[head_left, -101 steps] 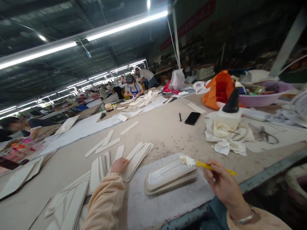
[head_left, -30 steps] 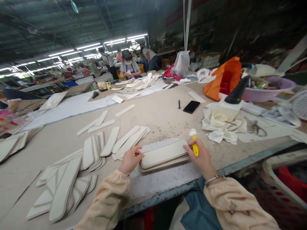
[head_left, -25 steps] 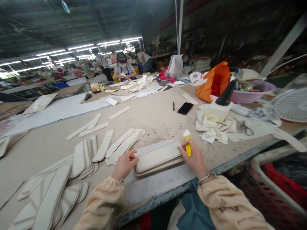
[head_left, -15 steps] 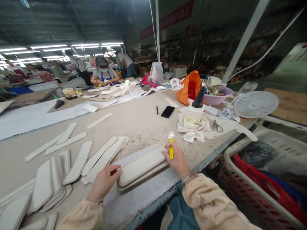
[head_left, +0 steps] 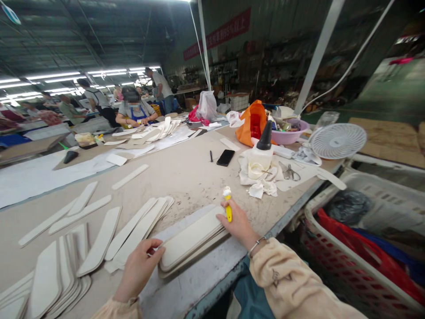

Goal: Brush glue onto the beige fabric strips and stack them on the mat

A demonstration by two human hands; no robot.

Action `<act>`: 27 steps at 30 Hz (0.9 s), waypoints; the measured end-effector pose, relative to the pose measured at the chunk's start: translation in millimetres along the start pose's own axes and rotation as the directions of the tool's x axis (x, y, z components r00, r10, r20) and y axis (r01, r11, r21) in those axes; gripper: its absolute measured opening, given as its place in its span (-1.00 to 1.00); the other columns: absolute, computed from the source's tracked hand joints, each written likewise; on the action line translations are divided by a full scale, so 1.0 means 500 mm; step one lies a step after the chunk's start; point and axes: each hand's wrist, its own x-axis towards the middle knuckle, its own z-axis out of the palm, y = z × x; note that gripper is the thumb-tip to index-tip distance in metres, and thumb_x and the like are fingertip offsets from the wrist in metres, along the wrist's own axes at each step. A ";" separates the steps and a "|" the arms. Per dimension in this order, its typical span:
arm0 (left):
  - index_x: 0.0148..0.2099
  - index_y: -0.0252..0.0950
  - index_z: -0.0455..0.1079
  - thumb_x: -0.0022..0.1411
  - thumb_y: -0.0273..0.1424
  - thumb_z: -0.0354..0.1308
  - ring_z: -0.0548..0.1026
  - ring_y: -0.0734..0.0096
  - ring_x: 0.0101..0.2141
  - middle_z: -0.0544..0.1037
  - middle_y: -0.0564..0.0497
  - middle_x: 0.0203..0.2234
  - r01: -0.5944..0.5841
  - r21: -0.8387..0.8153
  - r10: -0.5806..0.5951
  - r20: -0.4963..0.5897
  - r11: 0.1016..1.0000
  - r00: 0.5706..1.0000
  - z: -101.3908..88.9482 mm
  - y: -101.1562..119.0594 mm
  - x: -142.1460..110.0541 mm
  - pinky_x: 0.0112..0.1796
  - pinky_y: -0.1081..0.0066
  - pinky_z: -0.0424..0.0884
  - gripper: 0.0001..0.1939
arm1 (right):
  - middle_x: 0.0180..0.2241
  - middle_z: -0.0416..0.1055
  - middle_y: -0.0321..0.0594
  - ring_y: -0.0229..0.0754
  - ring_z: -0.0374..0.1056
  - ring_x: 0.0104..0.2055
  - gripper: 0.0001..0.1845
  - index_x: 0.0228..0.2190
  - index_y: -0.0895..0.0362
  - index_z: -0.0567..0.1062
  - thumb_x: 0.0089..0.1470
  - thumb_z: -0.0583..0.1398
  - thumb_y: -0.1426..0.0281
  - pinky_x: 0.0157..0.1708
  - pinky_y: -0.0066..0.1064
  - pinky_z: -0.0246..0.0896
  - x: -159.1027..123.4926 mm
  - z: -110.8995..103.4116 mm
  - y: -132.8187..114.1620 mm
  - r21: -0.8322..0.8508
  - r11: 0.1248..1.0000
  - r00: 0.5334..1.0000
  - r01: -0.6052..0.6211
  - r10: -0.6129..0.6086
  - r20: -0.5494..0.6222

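A stack of long white panels (head_left: 191, 237) with rounded ends lies aslant before me on a pale sheet at the table's near edge. At its left end is my left hand (head_left: 141, 263), thumb and index finger closed at the corner of the top panel. My right hand (head_left: 239, 225) grips a yellow-handled brush (head_left: 229, 212), its white-coated head pointing up. The fingers of that hand also rest against the right end of the stack. More white panels (head_left: 136, 230) lie fanned out to the left, with an overlapping pile (head_left: 46, 274) nearer me.
A white bottle (head_left: 260, 159) with a black cone top stands on crumpled cloth beside scissors (head_left: 291, 173). Behind are a phone (head_left: 226, 157), an orange bag (head_left: 249, 124), a purple basin (head_left: 290, 135) and a fan (head_left: 338, 141). A basket (head_left: 318, 248) stands right; a co-worker (head_left: 134, 108) sits across.
The view has turned slightly right. Several panel edges now show along the near side of the stack, where fewer showed before. Both hands stay at its ends, the brush still in my right hand.
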 end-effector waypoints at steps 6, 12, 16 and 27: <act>-0.37 -0.21 0.42 -0.01 -0.14 0.14 0.45 0.31 -0.50 0.50 0.11 -0.57 0.083 -0.184 -0.095 -0.056 0.979 0.994 -0.012 0.031 -0.018 -0.41 0.37 0.34 -0.74 | -0.14 0.44 -0.14 0.03 0.38 -0.06 -0.70 -0.26 0.03 0.26 -0.05 0.23 0.36 -0.01 -0.08 0.21 0.005 -0.001 0.002 0.059 0.998 0.999 -0.001 -0.001 0.033; -0.35 -0.24 0.37 -0.01 -0.17 0.24 0.38 0.41 -0.49 0.44 0.13 -0.55 0.042 -0.568 -0.132 -0.118 0.822 0.984 0.001 0.041 -0.024 -0.47 0.46 0.29 -0.73 | -0.21 0.45 -0.22 -0.01 0.40 -0.16 -0.70 -0.28 0.03 0.28 -0.09 0.25 0.36 -0.10 -0.14 0.26 0.009 -0.007 -0.002 0.147 0.989 1.000 -0.015 0.013 0.015; -0.34 -0.22 0.33 0.01 -0.25 0.25 0.39 0.45 -0.49 0.43 0.15 -0.52 0.034 -0.835 -0.196 -0.089 0.549 0.977 0.003 0.077 -0.025 -0.47 0.48 0.32 -0.79 | -0.27 0.45 -0.27 -0.07 0.40 -0.21 -0.72 -0.32 0.03 0.28 -0.09 0.25 0.33 -0.13 -0.21 0.28 0.008 -0.013 -0.011 0.257 0.966 0.999 0.011 0.001 -0.045; -0.25 -0.24 0.39 0.09 -0.34 0.17 0.55 0.31 -0.20 0.59 0.03 -0.33 0.008 -0.955 -0.407 -0.119 0.297 0.905 0.047 0.160 -0.072 -0.15 0.34 0.50 -0.85 | -0.36 0.39 -0.29 -0.21 0.35 -0.40 -0.67 -0.35 0.03 0.20 0.00 0.25 0.19 -0.35 -0.36 0.33 0.001 -0.028 -0.016 0.599 0.799 0.981 0.048 0.076 -0.180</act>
